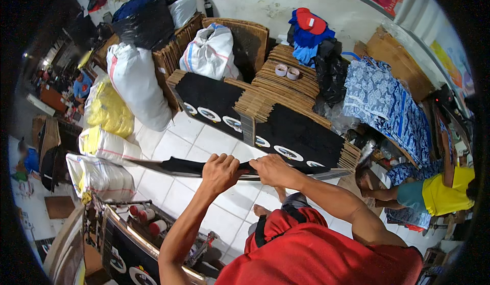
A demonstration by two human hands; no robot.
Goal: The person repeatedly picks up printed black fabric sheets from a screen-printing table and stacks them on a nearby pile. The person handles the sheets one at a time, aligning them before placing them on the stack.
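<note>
My left hand and my right hand are closed side by side at the middle of the view, gripping the upper edge of a black cloth. The cloth lies along a long, thin board, seen almost edge-on and reaching out past both hands. Beyond it, more black cloths with white oval prints rest on stacked cardboard boards. My fingertips are partly hidden behind the cloth's edge.
White sacks and a yellow bag stand at left. Spools sit on a machine at lower left, near a printed black panel. A person in yellow crouches at right beside blue patterned cloth. Tape rolls lie on cardboard.
</note>
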